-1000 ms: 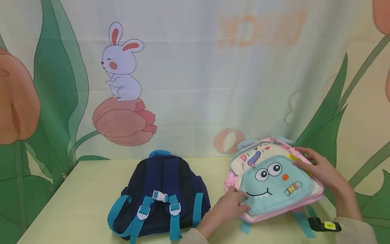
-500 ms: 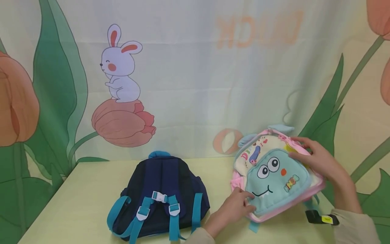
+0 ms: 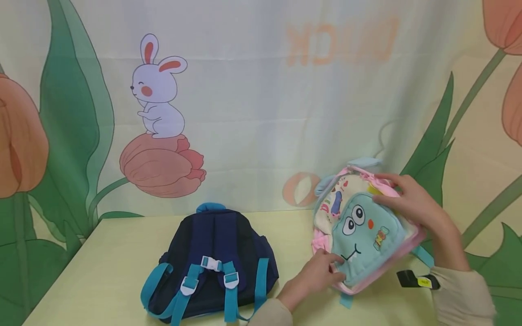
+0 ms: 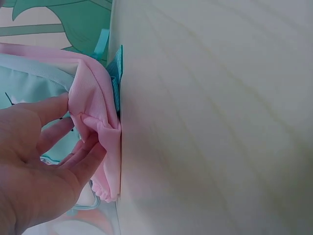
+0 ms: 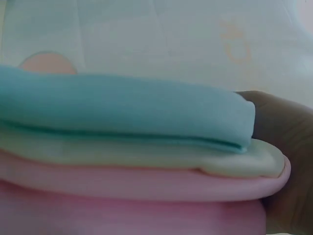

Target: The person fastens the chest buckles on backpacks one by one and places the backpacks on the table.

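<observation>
A small backpack (image 3: 369,246) with a pale blue smiling face, cream top and pink edges stands tilted on the table at the right in the head view. My left hand (image 3: 318,274) pinches its lower left corner; in the left wrist view, the fingers of that hand (image 4: 49,152) hold folded pink fabric (image 4: 95,100) close to the tabletop. Across the upper right side of the bag, my right hand (image 3: 413,203) grips with thumb in front. The right wrist view shows the bag's layered edge (image 5: 127,107) up close, with the right hand (image 5: 288,142) partly hidden behind it.
A navy backpack (image 3: 214,240) with teal straps and white buckles lies left of my left hand, straps facing up. Behind the pale yellow table (image 3: 110,258) hangs a printed curtain (image 3: 244,113) with a rabbit and tulips. A black strap end (image 3: 408,278) sticks out near my right sleeve.
The smiling backpack has turned counterclockwise and been raised more upright. My right hand has moved up and left with it, while my left hand stays at the lower corner.
</observation>
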`<state>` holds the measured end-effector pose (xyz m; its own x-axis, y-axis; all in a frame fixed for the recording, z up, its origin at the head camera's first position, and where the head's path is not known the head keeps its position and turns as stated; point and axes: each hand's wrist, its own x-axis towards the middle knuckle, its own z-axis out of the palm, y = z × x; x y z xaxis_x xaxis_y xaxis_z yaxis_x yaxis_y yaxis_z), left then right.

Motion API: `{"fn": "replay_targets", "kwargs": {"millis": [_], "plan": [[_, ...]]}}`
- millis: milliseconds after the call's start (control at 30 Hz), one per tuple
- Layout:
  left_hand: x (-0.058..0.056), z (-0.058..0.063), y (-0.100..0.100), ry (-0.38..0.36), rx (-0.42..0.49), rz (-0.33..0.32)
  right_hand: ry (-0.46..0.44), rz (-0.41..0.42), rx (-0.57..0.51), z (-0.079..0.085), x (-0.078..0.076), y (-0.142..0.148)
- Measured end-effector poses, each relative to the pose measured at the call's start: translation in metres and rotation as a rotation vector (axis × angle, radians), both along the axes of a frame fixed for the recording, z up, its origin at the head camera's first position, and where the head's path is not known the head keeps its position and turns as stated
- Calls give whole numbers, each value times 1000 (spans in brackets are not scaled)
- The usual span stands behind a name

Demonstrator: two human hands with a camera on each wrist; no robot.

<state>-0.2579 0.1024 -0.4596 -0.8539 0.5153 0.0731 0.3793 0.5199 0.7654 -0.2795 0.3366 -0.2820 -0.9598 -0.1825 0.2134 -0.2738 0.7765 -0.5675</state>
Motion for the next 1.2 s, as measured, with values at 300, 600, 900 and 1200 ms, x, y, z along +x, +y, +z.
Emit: {"fn": "replay_targets", "kwargs": {"millis": [300, 600, 900, 1200], "plan": [[-3, -1, 8, -26, 2, 20, 13, -35, 78, 11, -2, -27], [-7, -5, 15, 21, 22, -29, 24, -29, 153, 19, -1, -56], [-12, -8, 22, 131, 50, -185, 79, 12, 172, 20, -3, -78], [-8, 7, 5, -9, 9, -263, 128, 9, 290, 22, -3, -107]]}}
